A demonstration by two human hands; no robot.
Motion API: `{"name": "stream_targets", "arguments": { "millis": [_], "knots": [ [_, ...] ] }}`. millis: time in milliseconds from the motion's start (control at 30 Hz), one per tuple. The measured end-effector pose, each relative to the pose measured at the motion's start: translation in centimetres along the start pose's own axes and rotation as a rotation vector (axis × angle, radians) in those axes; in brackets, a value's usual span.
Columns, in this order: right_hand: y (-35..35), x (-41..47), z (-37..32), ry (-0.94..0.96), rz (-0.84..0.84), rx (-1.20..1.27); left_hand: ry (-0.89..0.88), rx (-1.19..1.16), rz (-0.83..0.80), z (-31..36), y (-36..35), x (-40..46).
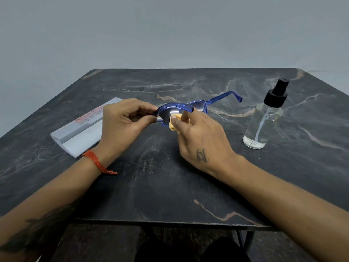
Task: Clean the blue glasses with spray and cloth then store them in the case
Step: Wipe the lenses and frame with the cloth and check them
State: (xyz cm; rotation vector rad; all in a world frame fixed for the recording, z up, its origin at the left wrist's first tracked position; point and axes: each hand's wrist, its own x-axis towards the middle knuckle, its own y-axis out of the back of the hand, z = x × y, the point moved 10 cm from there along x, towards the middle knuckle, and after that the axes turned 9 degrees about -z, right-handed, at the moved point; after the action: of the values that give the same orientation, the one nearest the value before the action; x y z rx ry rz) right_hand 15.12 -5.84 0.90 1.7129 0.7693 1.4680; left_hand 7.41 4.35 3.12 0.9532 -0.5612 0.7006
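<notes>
Both forearms reach in from the near edge of the dark marbled table (pixel 170 176); a red thread band (pixel 96 162) circles the left wrist. Left hand (pixel 122 121): fingers curled, pinching the near end of the blue glasses (pixel 181 108) at the frame corner, holding them just above the table. Right hand (pixel 200 135): thumb and fingers pinch a small orange cloth (pixel 174 122) against the nearer lens, thumb pad on the cloth, lens surface shiny around it. Cloth is mostly hidden under the hand. Far temple arm of the glasses sticks out open toward the back right. Grey case (pixel 79 133) lies flat and open just left of the left hand, red print on its flap. Spray bottle (pixel 264 125) stands upright, well to the right, clear liquid inside, black pump on top.

Judgement: wiping step under way, storing not yet begun.

Risks: the frame is held at one corner only, so hard rubbing could twist it or slip it from the pinch. The far lens looks untouched by the cloth and could be skipped. The open temple arm must fold before casing, or it will jam the flap.
</notes>
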Motion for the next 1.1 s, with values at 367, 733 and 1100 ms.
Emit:
{"name": "stream_targets", "arguments": {
  "millis": [367,733,1100],
  "knots": [
    [0.0,0.1,0.1,-0.014,0.006,-0.09,-0.008,-0.049,-0.012,0.0,0.0,0.0],
    [0.5,-0.1,-0.7,0.069,0.01,0.022,-0.006,-0.005,0.001,0.2,0.1,0.0],
    [0.2,0.2,0.2,-0.064,-0.007,-0.13,0.014,-0.072,-0.028,0.0,-0.4,0.2]
  ]
}}
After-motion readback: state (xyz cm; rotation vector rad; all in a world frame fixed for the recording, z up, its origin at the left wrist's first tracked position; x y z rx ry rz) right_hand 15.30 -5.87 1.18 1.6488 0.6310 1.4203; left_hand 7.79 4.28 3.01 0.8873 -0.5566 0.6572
